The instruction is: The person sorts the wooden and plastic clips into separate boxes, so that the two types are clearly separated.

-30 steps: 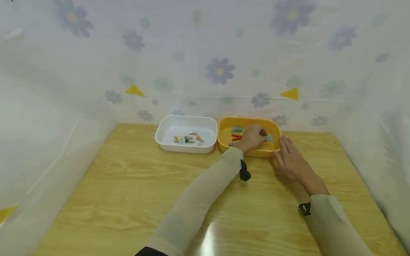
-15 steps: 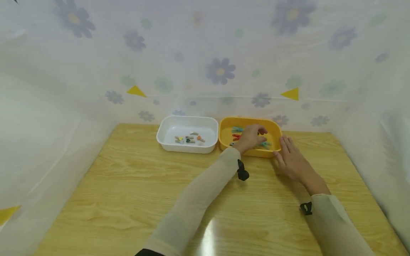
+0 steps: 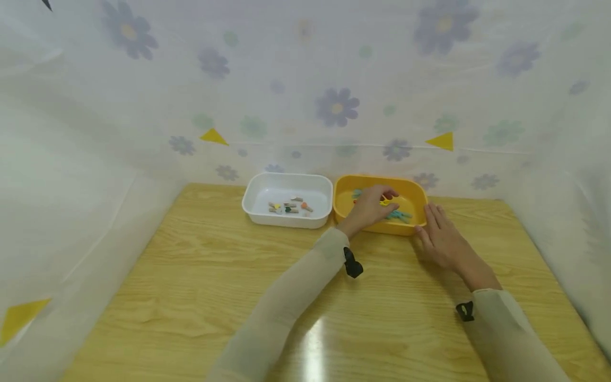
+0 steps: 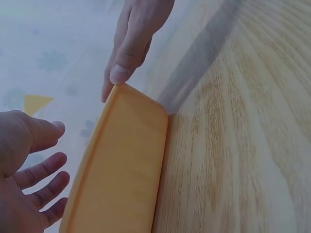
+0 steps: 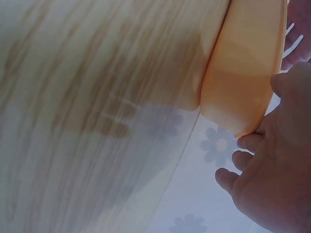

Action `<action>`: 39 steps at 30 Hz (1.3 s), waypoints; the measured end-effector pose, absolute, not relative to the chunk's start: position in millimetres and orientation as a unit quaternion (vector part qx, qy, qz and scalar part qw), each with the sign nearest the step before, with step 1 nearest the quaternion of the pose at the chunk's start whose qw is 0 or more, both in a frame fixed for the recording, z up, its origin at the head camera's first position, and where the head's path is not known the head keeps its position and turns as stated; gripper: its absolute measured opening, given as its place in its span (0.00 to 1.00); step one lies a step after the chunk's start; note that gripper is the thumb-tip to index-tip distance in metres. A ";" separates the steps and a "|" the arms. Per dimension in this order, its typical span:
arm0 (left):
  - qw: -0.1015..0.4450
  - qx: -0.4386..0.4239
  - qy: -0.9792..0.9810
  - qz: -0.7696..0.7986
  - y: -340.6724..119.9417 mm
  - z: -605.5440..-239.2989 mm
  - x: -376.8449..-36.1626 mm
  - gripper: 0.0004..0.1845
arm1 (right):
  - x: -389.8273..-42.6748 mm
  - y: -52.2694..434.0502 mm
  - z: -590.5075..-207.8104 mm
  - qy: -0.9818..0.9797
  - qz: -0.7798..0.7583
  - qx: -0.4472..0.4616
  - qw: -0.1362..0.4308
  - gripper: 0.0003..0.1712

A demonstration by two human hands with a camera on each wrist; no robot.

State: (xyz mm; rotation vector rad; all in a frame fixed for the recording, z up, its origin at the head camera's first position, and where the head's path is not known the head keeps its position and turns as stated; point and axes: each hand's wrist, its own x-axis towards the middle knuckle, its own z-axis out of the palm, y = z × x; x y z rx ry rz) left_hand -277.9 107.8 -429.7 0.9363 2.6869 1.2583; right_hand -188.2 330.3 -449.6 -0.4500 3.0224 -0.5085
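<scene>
My left hand reaches over the yellow bin in the head view. In the left wrist view the thumb and fingers of the left hand stand apart with nothing between them. Below its fingertips lie light-blue clothespins and a yellow clothespin. Another light-blue clothespin shows at the bin's back left; the hand hides part of the contents. My right hand rests against the bin's right end, fingers extended along the wall and thumb at the front corner.
Left of the yellow bin, almost touching it, stands a white bin with several small wooden clips bearing coloured decorations. Both sit at the back of the wooden table, close to a flowered curtain.
My left hand has let go of a light-blue clothespin, which now lies in the yellow bin. It has drawn slightly left, exposing a yellow clothespin. The right hand stays against the bin.
</scene>
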 end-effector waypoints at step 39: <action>-0.085 0.278 0.871 0.397 -90.0 -423.3 -245.2 0.20 | -191.3 347.3 -438.6 0.968 -0.176 -0.169 -0.052 0.40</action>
